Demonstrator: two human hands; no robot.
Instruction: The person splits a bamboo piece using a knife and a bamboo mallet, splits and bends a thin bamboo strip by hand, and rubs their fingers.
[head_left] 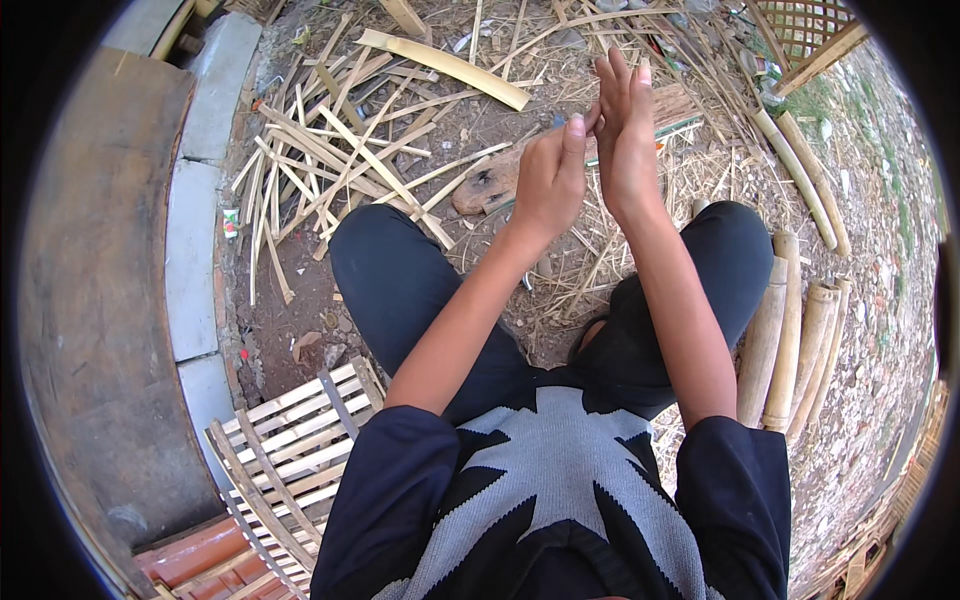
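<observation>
My two hands are raised close together above a wooden block between my knees. My left hand (pixel 552 178) is closed, its fingers curled and its thumb pointing up. Whatever it may hold is hidden behind the fingers. Just to its right, my right hand (pixel 628 145) is open, with fingers stretched upward and nothing visible in it. The edges of the hands are very near each other; I cannot tell whether they touch. Partly covered by them, the worn wooden block (pixel 490 185) lies on the ground, with a thin green-edged strip along its near side.
Loose split bamboo strips (pixel 330 150) are heaped at the far left, near a wider bamboo piece (pixel 450 68). Bamboo poles (pixel 780 330) lie by my right knee. A slatted bamboo frame (pixel 290 440) sits at the near left, beside concrete blocks (pixel 195 260) and a brown board (pixel 100 290).
</observation>
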